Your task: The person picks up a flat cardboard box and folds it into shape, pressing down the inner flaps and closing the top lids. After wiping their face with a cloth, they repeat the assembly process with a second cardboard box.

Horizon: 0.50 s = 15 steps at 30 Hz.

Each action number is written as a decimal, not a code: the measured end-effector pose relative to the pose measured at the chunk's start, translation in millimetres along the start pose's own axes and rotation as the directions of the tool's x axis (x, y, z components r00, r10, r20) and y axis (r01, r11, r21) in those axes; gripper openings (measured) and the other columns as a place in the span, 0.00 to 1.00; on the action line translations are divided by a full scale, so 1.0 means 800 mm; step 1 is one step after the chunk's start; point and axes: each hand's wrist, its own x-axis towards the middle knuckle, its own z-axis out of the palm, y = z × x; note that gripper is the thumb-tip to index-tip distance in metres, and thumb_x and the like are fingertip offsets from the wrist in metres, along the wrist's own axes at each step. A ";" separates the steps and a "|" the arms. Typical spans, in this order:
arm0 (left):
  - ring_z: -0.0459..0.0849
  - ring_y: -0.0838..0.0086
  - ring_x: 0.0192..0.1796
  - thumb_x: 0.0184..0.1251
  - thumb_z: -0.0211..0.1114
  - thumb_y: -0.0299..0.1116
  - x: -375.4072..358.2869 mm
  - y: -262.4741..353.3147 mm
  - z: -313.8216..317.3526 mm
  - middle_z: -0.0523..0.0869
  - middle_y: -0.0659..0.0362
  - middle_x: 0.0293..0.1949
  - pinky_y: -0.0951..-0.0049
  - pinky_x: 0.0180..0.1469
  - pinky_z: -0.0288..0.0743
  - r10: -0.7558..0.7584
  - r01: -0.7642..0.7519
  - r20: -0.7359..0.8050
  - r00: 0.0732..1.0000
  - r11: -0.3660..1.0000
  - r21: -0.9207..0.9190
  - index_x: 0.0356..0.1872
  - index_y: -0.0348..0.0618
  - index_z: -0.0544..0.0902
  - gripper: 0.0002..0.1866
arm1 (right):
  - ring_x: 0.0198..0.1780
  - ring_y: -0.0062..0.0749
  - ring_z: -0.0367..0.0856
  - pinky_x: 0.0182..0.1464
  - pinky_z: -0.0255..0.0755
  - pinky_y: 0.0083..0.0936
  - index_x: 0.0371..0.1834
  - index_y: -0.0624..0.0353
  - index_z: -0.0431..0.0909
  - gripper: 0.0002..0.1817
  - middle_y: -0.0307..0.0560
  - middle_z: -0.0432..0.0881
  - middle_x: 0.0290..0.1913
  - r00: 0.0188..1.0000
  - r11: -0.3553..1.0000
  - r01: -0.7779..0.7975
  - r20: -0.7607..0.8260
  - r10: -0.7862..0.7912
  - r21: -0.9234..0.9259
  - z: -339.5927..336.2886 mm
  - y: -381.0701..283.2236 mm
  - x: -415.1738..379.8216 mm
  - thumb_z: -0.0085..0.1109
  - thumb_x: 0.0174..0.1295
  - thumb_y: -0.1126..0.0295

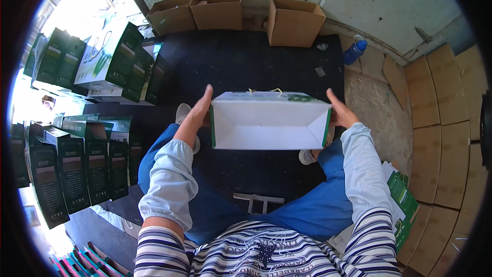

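A white-and-green gift box (270,128) with thin yellow cord handles is held level in front of me, between my two palms. Its white face with faint crease lines is turned toward me, and a printed panel shows along the far upper side. My left hand (197,115) lies against its left green edge, thumb pointing up. Against the right edge is my right hand (342,111), thumb also raised, its other fingers partly hidden behind the box. Below it, a grey strap-like piece (259,198) lies on the black mat (230,66) between my legs.
Several green gift boxes (84,166) stand in rows on the left, with more boxes (115,64) behind them. Open cardboard cartons (296,23) line the far wall. A blue bottle (355,51) stands beyond the mat. Stacked brown cartons (428,123) and green-white flat packaging (405,202) are at right.
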 end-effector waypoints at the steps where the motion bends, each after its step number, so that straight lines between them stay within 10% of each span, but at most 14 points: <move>1: 0.82 0.62 0.49 0.63 0.49 0.68 0.008 -0.015 -0.001 0.81 0.47 0.51 0.66 0.48 0.75 -0.035 0.035 0.052 0.998 0.999 0.003 0.53 0.38 0.78 0.40 | 0.59 0.40 0.72 0.60 0.64 0.41 0.57 0.60 0.76 0.51 0.54 0.79 0.52 0.999 0.999 0.036 0.007 -0.036 -0.025 0.012 0.009 -0.002 0.42 0.51 0.22; 7: 0.80 0.65 0.53 0.66 0.59 0.54 0.020 -0.033 -0.011 0.80 0.51 0.55 0.71 0.56 0.71 -0.057 0.034 0.217 0.975 0.994 0.106 0.60 0.41 0.73 0.30 | 0.46 0.27 0.79 0.54 0.66 0.21 0.53 0.61 0.79 0.28 0.44 0.83 0.47 0.936 0.961 0.257 0.275 -0.220 -0.106 0.020 0.014 -0.020 0.59 0.62 0.47; 10: 0.77 0.67 0.56 0.66 0.62 0.48 -0.013 -0.017 -0.004 0.79 0.54 0.56 0.71 0.54 0.70 0.493 -0.498 0.157 0.856 0.867 -0.012 0.65 0.39 0.69 0.31 | 0.49 0.25 0.77 0.54 0.66 0.20 0.54 0.62 0.77 0.23 0.44 0.82 0.48 0.859 0.865 0.501 0.135 -0.493 -0.033 0.017 0.014 -0.021 0.59 0.64 0.55; 13: 0.73 0.66 0.61 0.66 0.56 0.61 -0.033 0.003 0.003 0.76 0.53 0.59 0.65 0.58 0.67 0.766 -0.747 -0.020 0.642 0.620 -0.239 0.64 0.40 0.68 0.37 | 0.54 0.27 0.75 0.56 0.69 0.25 0.61 0.63 0.70 0.25 0.44 0.77 0.56 0.743 0.736 0.663 0.005 -0.670 0.137 0.018 0.006 -0.034 0.59 0.63 0.63; 15: 0.70 0.64 0.64 0.64 0.48 0.67 -0.046 0.014 -0.019 0.74 0.52 0.61 0.59 0.63 0.61 0.615 -0.591 -0.021 0.788 0.746 -0.306 0.65 0.41 0.68 0.41 | 0.60 0.34 0.71 0.60 0.68 0.38 0.64 0.62 0.65 0.27 0.45 0.72 0.60 0.755 0.734 0.646 -0.035 -0.655 0.209 0.009 0.001 -0.035 0.53 0.65 0.59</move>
